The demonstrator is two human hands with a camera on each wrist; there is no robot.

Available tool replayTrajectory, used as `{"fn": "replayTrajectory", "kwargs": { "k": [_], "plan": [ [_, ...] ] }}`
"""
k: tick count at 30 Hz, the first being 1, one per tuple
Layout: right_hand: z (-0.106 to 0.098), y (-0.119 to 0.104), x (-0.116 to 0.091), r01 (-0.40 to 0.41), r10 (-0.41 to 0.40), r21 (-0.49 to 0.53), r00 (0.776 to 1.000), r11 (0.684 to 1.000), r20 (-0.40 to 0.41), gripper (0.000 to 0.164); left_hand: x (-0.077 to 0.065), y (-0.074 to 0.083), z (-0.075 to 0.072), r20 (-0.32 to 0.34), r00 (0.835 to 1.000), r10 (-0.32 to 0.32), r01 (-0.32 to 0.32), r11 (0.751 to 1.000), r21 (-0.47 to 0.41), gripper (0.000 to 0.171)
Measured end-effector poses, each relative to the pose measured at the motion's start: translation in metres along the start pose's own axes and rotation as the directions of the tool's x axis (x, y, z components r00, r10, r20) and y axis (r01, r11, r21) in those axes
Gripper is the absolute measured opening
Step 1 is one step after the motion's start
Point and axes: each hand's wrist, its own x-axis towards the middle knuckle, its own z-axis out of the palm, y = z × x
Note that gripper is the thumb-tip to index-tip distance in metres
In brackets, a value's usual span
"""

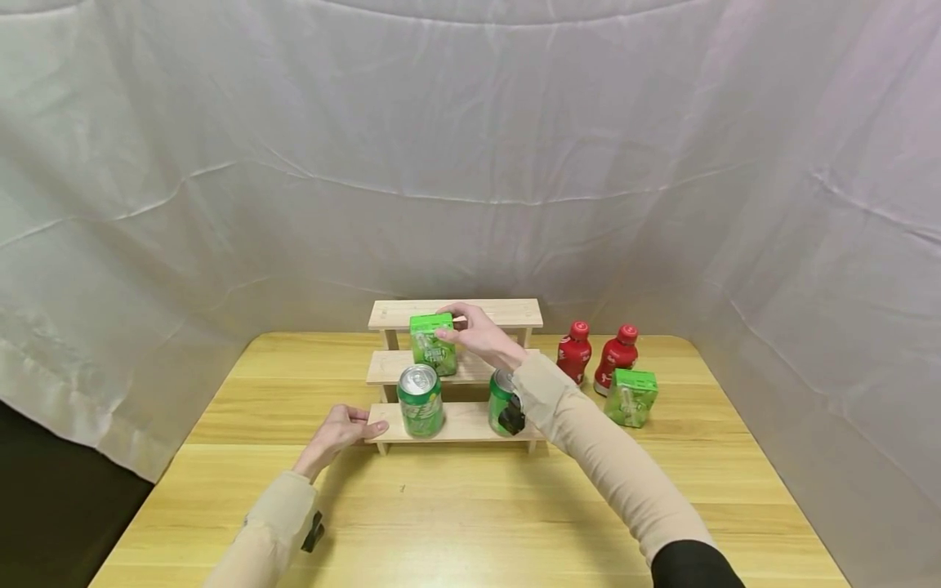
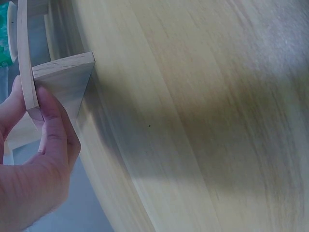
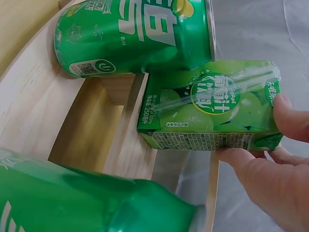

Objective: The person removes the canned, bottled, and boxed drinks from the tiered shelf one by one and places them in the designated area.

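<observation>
A three-tier wooden shelf (image 1: 463, 420) stands at the back of the table. My left hand (image 1: 338, 433) pinches the left end of its lowest board (image 2: 26, 63) between thumb and fingers. With my right hand (image 1: 481, 333) I grip the upper part of a green grape juice box (image 1: 434, 347), which stands upright at the middle tier; in the right wrist view the juice box (image 3: 212, 104) has its base at the board. Two green soda cans are on the lowest board: the left can (image 1: 421, 400), and the right can (image 1: 500, 400), partly hidden behind my right wrist.
To the right of the shelf stand two red bottles (image 1: 574, 353) (image 1: 616, 359) with a second green juice box (image 1: 631, 398) just in front. Grey cloth (image 1: 470, 163) hangs behind and at the sides of the wooden table (image 1: 470, 506).
</observation>
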Motion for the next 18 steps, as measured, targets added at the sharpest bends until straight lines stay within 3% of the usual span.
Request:
{"fn": "replayTrajectory", "kwargs": {
  "k": [8,18],
  "plan": [
    [0.000,-0.002,-0.002,0.062,-0.066,-0.098,0.997,0.993,-0.038,0.036,0.002,-0.003,0.000,-0.009,1.000,-0.011,0.011,1.000,-0.001,0.046],
    [-0.010,-0.011,-0.015,0.095,-0.108,-0.140,0.990,0.986,-0.090,0.038,0.002,-0.002,0.000,-0.008,1.000,-0.003,0.003,1.000,0.003,0.048]
  ]
}}
